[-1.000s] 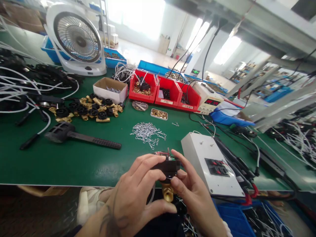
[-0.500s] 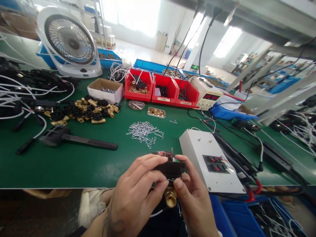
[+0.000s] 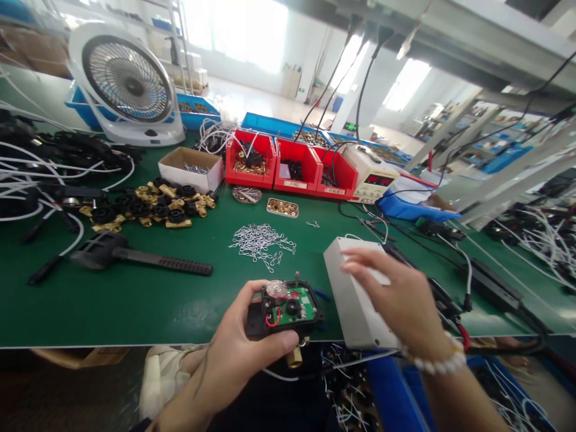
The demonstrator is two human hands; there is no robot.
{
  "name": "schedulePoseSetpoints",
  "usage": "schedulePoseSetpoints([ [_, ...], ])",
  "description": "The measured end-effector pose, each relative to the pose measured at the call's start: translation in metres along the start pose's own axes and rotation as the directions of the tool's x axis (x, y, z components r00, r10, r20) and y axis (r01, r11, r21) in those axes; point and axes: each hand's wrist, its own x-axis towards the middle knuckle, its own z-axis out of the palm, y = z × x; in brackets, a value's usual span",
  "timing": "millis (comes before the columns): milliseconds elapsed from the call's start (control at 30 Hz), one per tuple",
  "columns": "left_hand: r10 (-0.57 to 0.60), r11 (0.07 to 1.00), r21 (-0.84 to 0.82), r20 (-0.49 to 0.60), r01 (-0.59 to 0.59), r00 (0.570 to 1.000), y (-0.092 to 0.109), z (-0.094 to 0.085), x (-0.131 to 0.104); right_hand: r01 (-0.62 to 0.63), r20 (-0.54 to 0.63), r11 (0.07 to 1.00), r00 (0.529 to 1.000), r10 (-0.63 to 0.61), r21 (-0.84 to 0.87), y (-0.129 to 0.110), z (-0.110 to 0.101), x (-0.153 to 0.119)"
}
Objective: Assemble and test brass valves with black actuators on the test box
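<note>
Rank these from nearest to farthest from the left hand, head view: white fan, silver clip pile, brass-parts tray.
1. Silver clip pile: just beyond the left hand.
2. Brass-parts tray: behind the clip pile.
3. White fan: back left.

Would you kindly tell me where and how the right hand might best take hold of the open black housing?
Probably by the right outer wall of the black housing, coming from the right: the left hand grips its left side, leaving that wall free, and the open top faces up, exposing the circuit board, likely best left untouched.
</note>
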Motion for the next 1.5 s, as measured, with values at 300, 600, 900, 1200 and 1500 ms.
schedulePoseSetpoints([
  [300,-0.074,0.997,0.011,-0.147,0.077,0.986,0.028,0.017,-0.020,-0.112,0.207,0.989,0.970,0.130,-0.094,0.079,-0.014,0.058],
  [600,0.063,0.980,0.201,-0.238,-0.015,0.969,0.033,0.022,-0.025,-0.177,0.030,0.984,0.984,0.178,-0.027,0.089,-0.002,0.052],
  [900,0.111,0.988,0.126,-0.225,-0.084,0.968,0.030,0.024,-0.029,-0.189,0.015,0.982,0.982,0.189,0.011,0.089,0.000,0.055],
  [1200,0.108,0.983,0.163,-0.170,-0.080,0.979,0.025,0.019,-0.028,-0.158,0.036,0.987,0.987,0.158,-0.014,0.084,-0.003,0.052],
  [1500,0.142,0.963,0.252,-0.157,-0.099,0.977,0.020,0.015,-0.031,-0.139,0.049,0.989,0.989,0.141,-0.044,0.083,-0.003,0.051],
])
